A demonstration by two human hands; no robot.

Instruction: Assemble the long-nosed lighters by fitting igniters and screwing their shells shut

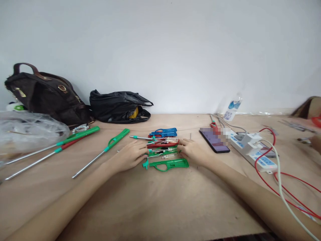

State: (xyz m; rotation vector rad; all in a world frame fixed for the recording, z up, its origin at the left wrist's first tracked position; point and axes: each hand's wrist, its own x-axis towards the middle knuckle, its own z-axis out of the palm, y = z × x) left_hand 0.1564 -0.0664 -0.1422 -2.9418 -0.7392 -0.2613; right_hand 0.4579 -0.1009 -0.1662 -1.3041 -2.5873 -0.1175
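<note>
Green, red and blue lighter shells (164, 147) heaped mid-desk (150, 201), flanked by left hand (131, 155) at nine o'clock and right hand (193, 152) at three; fingers (144, 154) loosely curled against the heap, gripping nothing clearly; phone (214, 140) at two o'clock

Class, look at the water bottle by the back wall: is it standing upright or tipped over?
Tilted. The water bottle leans left against the wall, its base on the table behind the power strip.

Pixel-blurred patch over phone (214, 142) top
</note>
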